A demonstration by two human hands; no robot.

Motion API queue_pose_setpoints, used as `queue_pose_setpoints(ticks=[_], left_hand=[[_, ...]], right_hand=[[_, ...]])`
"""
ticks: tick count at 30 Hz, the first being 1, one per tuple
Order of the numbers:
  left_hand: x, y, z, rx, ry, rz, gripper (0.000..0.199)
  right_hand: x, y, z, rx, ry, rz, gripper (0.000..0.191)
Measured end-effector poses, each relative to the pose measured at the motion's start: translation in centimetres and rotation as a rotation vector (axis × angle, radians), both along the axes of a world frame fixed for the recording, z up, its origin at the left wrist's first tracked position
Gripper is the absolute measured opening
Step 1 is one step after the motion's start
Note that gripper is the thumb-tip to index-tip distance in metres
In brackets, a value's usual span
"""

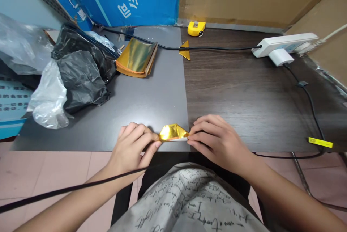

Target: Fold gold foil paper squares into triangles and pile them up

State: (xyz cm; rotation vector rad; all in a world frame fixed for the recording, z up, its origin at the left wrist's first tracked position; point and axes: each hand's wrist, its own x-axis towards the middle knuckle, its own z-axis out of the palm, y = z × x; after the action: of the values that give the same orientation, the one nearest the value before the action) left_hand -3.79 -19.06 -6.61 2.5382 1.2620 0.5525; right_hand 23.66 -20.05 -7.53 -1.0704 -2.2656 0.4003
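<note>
At the middle of the table's (230, 94) front edge, a creased piece of gold foil paper (170, 131) sits between my two hands. My left hand (137, 139) pinches its left end; my right hand (217, 136) grasps its right end. Several folds are made, but a pale strip shows along the near side, so I judge it unfinished. Towards the back edge, a stack of gold sheets (137, 56) looks unfolded; a gold triangle (185, 54) lies crossed by a black cable (217, 48).

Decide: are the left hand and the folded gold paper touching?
Touching. The head view shows the left hand pinching the left end of the folded gold paper.
</note>
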Motion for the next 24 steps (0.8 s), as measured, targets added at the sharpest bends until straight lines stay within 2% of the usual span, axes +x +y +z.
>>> queue_pose_setpoints(ticks=[7,15,24], left_hand=[[0.3,0.0,0.1,0.067,0.104,0.051,0.022],[0.3,0.4,0.3,-0.052,0.085,0.072,0.028],[0.4,0.3,0.5,-0.083,0.083,0.106,0.028]], right_hand=[[-1.2,-0.5,-0.1,-0.046,0.018,-0.152,0.008],[-2.3,-1.3,-0.7,-0.065,0.046,-0.355,0.009],[-3.1,-1.5,-0.7,-0.039,0.004,-0.438,0.014]])
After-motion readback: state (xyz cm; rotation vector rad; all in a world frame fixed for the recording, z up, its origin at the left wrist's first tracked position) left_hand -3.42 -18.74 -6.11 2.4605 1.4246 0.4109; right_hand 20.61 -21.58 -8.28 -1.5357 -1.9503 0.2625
